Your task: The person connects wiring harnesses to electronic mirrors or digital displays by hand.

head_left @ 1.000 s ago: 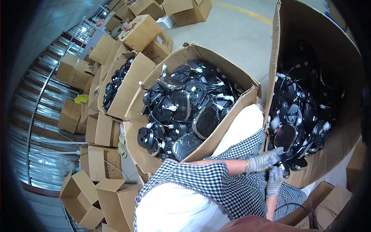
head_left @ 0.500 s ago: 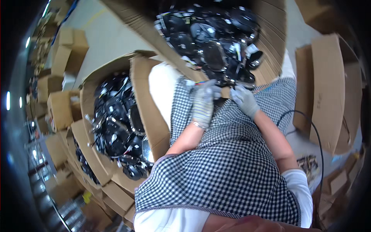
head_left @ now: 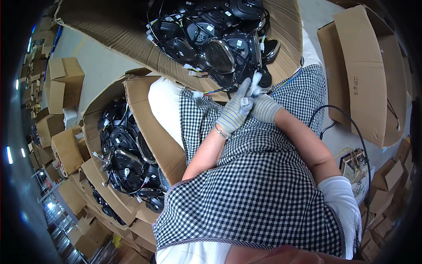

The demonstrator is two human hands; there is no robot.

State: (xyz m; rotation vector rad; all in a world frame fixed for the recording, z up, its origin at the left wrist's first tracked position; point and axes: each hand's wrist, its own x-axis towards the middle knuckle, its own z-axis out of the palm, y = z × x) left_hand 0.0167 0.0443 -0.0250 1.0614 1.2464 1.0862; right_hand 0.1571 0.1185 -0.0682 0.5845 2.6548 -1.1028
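Now meeting low at upper centre over the checked apron (head_left: 263, 185), left hand (head_left: 235, 115) half-curled, fingers extended, right hand (head_left: 263, 108) clenching a white connector (head_left: 255, 83) at the lip of the big carton (head_left: 132, 44) of black mirror housings (head_left: 220, 55), shifting since the earlier frame from right edge to top.

Even, bright daylight fills the middle, with soft shadows only. The fisheye bends straight edges near the rim, which darkens to a black, blurred border; small lamp glints show far left.
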